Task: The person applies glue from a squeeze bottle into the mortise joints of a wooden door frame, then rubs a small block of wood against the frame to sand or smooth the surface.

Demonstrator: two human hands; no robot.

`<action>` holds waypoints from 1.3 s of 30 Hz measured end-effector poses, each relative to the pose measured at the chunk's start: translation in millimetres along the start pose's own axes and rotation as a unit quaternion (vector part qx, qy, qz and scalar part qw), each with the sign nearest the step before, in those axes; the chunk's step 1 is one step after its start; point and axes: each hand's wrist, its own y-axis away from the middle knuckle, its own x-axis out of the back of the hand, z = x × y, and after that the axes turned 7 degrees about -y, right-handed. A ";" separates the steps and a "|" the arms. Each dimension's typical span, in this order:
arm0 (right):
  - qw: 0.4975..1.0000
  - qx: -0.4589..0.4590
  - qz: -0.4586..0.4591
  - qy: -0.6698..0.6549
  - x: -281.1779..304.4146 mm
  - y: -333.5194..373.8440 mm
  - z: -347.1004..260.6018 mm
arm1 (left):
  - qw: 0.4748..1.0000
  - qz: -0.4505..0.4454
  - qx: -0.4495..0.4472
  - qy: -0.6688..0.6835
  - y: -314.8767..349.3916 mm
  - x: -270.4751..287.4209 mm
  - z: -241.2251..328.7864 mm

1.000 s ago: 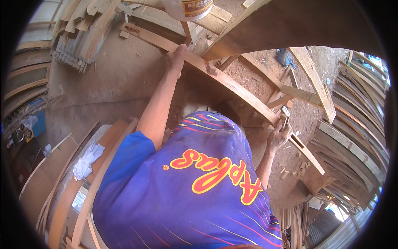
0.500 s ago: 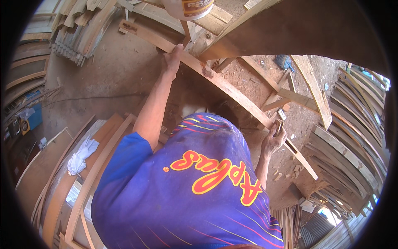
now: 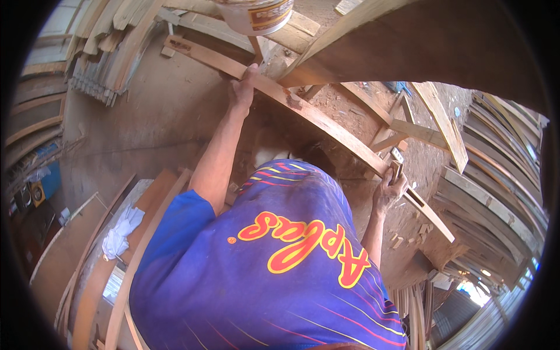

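A long wooden plank (image 3: 326, 127) with a slot cut near each end lies slantwise in front of me, from upper left to lower right. My left hand (image 3: 243, 88) is closed on its near edge, left of the plank's middle, with the arm stretched out. Toward the plank's right end, my right hand (image 3: 389, 191) is closed on a small wooden block (image 3: 397, 169) held against the plank. The fingers partly cover this block, so its exact kind cannot be made out. A dark knot or stain marks the plank between the hands.
A white bucket (image 3: 256, 16) stands beyond the plank. A large brown board (image 3: 408, 44) juts in at upper right. Timber stacks (image 3: 490, 204) line the right side, and more boards (image 3: 111, 52) lie at upper left. A white cloth (image 3: 122, 232) hangs over frames at lower left.
The view has tilted slightly, shifting the bucket and the plank's left end a little down and left. Both hands keep their holds; the right hand appears slightly farther right.
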 end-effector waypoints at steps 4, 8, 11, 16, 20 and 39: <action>1.000 -0.018 -0.017 -0.002 -3.7 -9.0 2.6 | 0.999 0.026 -0.036 -0.012 -11.3 -4.2 -14.3; 1.000 -0.024 -0.008 0.003 -2.3 -12.6 -1.5 | 0.999 -0.018 -0.039 0.022 -8.3 -1.9 -8.5; 1.000 0.013 -0.009 -0.015 6.0 -12.1 -29.4 | 0.997 -0.001 -0.068 -0.024 0.7 -2.7 4.6; 0.980 0.088 -0.047 -0.175 -5.9 -14.9 -123.8 | 0.998 -0.010 -0.043 -0.038 -11.2 -10.7 3.3; 0.921 0.305 -0.189 -0.152 -22.6 -18.2 -189.0 | 0.996 -0.012 0.014 -0.088 -32.2 -13.8 -6.2; 0.901 0.333 -0.042 -0.274 -107.4 -177.5 -498.3 | 0.982 -0.056 0.007 -0.178 -16.4 -16.0 46.2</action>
